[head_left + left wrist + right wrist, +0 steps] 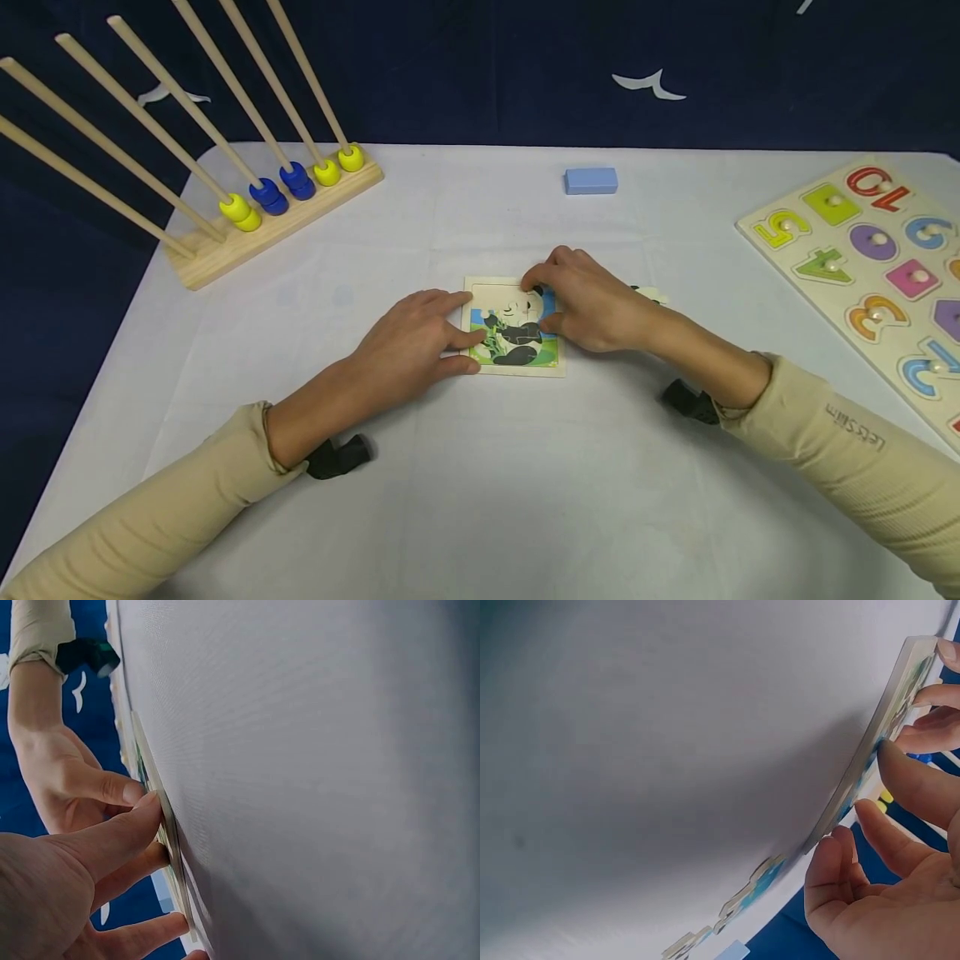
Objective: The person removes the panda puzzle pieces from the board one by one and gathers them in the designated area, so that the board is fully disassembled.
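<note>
A small square panda jigsaw puzzle [517,372] lies on the white table, its upper left showing bare cream backing. My left hand [408,342] rests on its left side, fingers spread and fairly straight, fingertips touching the frame and picture. At the upper right of the picture, my right hand [592,304] pinches a blue-and-black puzzle piece [549,302] between thumb and index finger; the hand partly covers it. In the right wrist view the thumb touches the blue part of the puzzle. Loose puzzle pieces [750,892] lie beyond the right hand, mostly hidden behind it in the head view.
A wooden bead stand [277,229] with tall rods and yellow and blue beads stands at the back left. A blue block [591,181] lies at the back. On the right is a number-and-shape peg board [813,296]. A dark blue cloth [480,75] hangs behind the table.
</note>
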`<state>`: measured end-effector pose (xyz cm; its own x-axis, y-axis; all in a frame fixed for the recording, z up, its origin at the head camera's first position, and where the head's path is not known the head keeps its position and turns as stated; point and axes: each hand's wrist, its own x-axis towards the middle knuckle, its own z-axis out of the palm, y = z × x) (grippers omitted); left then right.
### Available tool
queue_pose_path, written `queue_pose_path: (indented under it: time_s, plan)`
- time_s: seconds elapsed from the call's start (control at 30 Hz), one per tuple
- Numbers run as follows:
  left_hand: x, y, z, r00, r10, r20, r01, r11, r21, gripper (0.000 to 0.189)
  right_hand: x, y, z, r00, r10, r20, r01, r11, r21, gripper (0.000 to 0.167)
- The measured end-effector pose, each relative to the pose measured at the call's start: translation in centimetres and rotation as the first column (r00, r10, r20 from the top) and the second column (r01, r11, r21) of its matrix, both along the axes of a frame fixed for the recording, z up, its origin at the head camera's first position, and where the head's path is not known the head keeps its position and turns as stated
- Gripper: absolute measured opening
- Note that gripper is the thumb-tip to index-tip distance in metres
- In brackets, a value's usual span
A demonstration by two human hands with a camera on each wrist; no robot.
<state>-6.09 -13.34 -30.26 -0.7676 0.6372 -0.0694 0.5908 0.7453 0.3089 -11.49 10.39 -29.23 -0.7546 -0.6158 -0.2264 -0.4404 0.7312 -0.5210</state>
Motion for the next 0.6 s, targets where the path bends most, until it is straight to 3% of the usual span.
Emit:
queue_pose_path:
  time_s: [0.6]
  plan:
    - [0.04, 0.02, -0.02, 1.0, -0.002, -0.007, 0.002, 1.0, 0.0, 0.042, 0.31, -0.04, 0.16, 1.0, -0.016, -0.024, 0.016, 1.0, -0.013, 0.042]
